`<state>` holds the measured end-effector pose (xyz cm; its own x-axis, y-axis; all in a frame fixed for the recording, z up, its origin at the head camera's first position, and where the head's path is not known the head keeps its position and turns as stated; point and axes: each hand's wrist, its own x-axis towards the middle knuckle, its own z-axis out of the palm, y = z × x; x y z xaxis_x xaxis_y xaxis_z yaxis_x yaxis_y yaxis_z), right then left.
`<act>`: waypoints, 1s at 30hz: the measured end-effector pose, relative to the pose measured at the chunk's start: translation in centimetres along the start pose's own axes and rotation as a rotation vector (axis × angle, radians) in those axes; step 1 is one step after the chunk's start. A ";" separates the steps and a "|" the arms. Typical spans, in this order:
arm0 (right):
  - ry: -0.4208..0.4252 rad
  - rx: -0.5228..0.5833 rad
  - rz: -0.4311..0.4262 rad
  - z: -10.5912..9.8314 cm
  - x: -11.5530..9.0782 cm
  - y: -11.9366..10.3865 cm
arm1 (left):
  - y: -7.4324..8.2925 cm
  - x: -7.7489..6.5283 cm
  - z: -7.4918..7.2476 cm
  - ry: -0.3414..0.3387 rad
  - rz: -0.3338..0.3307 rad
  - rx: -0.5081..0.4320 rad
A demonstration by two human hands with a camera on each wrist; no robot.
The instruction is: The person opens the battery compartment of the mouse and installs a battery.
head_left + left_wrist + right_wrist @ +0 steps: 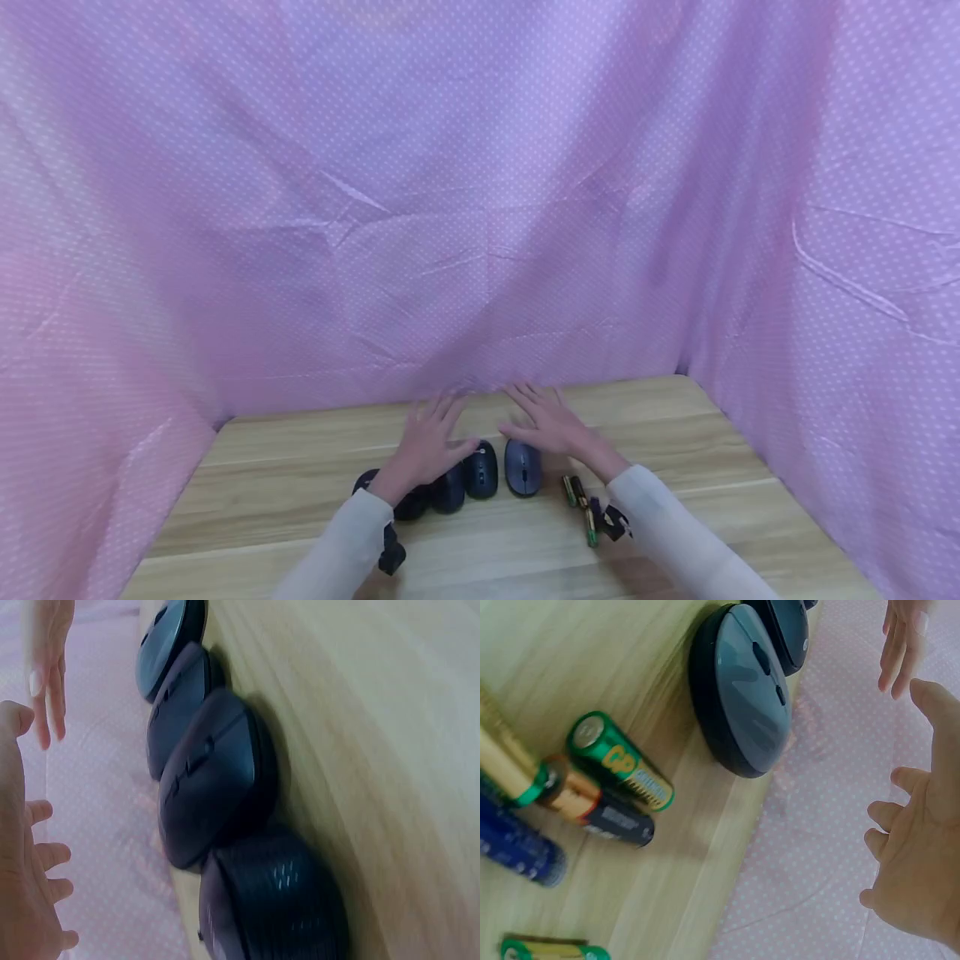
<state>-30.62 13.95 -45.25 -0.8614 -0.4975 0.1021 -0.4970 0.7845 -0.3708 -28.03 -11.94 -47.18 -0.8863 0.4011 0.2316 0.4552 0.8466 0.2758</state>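
Observation:
My left hand (426,443) hovers with spread fingers above a row of computer mice, empty. To its right my right hand (553,428) is also spread and empty, just behind and over a grey-blue mouse (522,471). Beside that mouse stands a black mouse (481,472), with another dark mouse (447,492) to its left. The left wrist view shows a black object with a ribbed side (281,900) at the near end of the row. Part of the row's left end is hidden under my left hand and wrist.
Right of the mice lie several loose batteries, among them a green-and-gold one (622,761), a black-and-copper one (604,806) and a blue one (517,840). The wooden table (712,467) ends at a pink dotted cloth (480,250) hung behind and on both sides.

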 end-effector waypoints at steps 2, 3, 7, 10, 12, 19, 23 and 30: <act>-0.003 -0.001 -0.002 0.0 -0.2 0.2 | 0.4 0.1 0.4 -0.003 0.015 -0.011; -0.002 -0.002 -0.005 0.0 -0.4 0.3 | 0.6 0.2 0.6 -0.005 0.024 -0.018; -0.015 0.016 -0.012 -0.1 -0.9 0.6 | 1.4 0.4 1.6 -0.024 0.055 -0.048; -0.032 0.034 -0.014 -0.2 -1.3 0.9 | 2.0 0.4 2.4 -0.049 0.068 -0.057; -0.034 0.047 -0.022 -0.2 -1.7 1.1 | 2.4 0.5 2.9 -0.064 0.074 -0.057; -0.072 0.033 -0.025 0.3 -2.8 2.1 | 3.4 0.4 4.1 -0.131 0.095 -0.058; -0.087 0.025 -0.035 0.8 -3.5 2.7 | 3.7 0.2 4.6 -0.158 0.112 -0.054; -0.117 0.048 -0.061 1.5 -4.9 3.1 | 4.1 0.1 5.0 -0.184 0.116 -0.024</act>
<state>-27.79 18.24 -48.24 -0.8102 -0.5859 0.0190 -0.5404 0.7340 -0.4115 -26.71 -6.70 -50.68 -0.8275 0.5542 0.0894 0.5549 0.7834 0.2800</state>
